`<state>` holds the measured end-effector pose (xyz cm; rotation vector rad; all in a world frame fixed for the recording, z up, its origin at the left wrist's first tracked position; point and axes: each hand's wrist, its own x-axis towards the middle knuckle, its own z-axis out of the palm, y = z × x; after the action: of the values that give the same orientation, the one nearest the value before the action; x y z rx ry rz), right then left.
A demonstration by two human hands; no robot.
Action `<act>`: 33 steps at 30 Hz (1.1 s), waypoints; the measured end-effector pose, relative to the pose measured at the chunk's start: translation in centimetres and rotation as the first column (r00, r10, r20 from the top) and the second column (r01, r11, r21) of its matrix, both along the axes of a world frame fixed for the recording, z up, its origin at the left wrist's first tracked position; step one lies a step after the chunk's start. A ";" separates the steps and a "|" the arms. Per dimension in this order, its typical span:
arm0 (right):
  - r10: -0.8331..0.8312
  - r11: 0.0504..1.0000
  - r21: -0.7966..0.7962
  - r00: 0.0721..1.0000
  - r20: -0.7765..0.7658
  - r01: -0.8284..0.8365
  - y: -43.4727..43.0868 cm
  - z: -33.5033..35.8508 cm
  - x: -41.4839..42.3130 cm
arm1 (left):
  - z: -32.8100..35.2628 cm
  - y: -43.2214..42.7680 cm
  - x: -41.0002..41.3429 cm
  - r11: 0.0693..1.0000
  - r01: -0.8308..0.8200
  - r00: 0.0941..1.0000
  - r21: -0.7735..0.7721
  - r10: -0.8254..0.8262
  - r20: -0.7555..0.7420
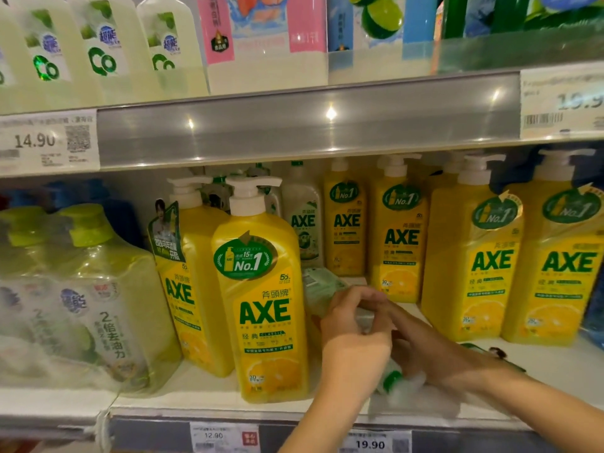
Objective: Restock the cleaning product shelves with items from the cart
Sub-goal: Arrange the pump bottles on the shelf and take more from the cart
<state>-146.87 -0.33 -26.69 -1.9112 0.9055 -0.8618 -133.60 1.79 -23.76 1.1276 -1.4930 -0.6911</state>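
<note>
L hand (354, 341) and R hand (421, 341), close together, are clasped on pale-green bottle (322, 286) laid flat btw yellow AXE bottles (264, 289), base rear-left, cap front-right.

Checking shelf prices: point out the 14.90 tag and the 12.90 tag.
14.90 tag (35, 140): head view, on its printed price.
12.90 tag (213, 435): head view, on its printed price.

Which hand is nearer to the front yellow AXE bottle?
Left. The left hand, gripping a pale bottle, is just right of the front yellow AXE bottle; the right hand is farther right, beyond it.
</note>
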 end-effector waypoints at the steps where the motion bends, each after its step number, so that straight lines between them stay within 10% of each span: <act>1: -0.006 1.000 0.027 0.998 0.057 0.005 0.7 0.8 0.3 | 0.3 0.5 -0.2 0.998 0.040 0.998 0.046 -0.038 -0.056; 8: -0.062 0.967 -0.247 0.998 0.029 0.067 5.0 3.6 -2.9 | 4.5 3.9 -0.2 0.936 0.351 0.895 0.038 -0.323 -0.307; 17: -0.159 0.928 -0.276 0.935 0.317 0.252 2.6 7.9 -2.7 | 2.9 0.6 0.0 0.894 0.280 0.928 -0.350 -0.346 -0.141; 33: -0.256 0.947 -0.141 0.944 0.208 0.288 -4.3 6.7 0.3 | -4.7 -6.3 -0.1 0.993 0.075 0.994 0.087 -0.068 -0.086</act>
<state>-146.60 -4.62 -19.98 -1.8327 1.0234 -1.2986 -133.67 -4.51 -28.43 1.1042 -1.4490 -0.8524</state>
